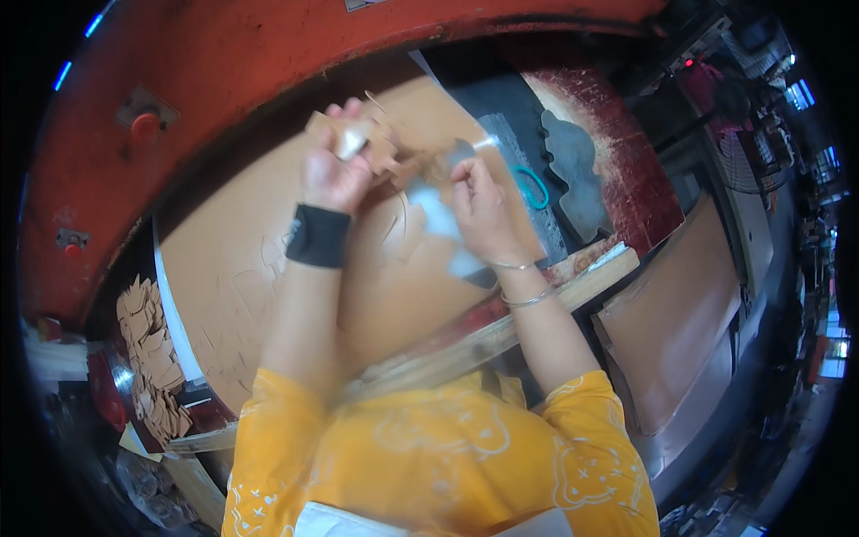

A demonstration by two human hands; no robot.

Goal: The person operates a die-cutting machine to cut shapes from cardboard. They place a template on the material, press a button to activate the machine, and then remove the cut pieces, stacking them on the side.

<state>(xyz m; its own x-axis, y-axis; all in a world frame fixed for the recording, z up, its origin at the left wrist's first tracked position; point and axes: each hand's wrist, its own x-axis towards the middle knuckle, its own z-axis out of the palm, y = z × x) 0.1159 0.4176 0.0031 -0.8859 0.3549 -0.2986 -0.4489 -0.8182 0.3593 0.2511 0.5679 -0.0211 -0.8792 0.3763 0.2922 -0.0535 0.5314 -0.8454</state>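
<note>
My left hand point(338, 174), with a black wristband, is palm up over a large tan sheet point(259, 206). Its fingers are closed on several tan cut pieces point(386, 148), with a small white patch among them. Bangles circle the wrist of my right hand point(483, 210), which is over the sheet's right part with fingers curled. A blurred greyish shape point(459, 154) shows at its fingertips; I cannot make out what it is. Beneath and beside this hand, whitish patches point(438, 215) lie where the sheet has openings. Curved cut lines mark the sheet.
A big red machine body point(215, 63) arches along the back. To the right lie a grey irregular flat plate point(573, 174) and a teal loop point(530, 186). Stacked tan cut pieces point(148, 349) sit at left. A wooden rail point(501, 331) crosses in front; another brown sheet point(671, 313) rests at right.
</note>
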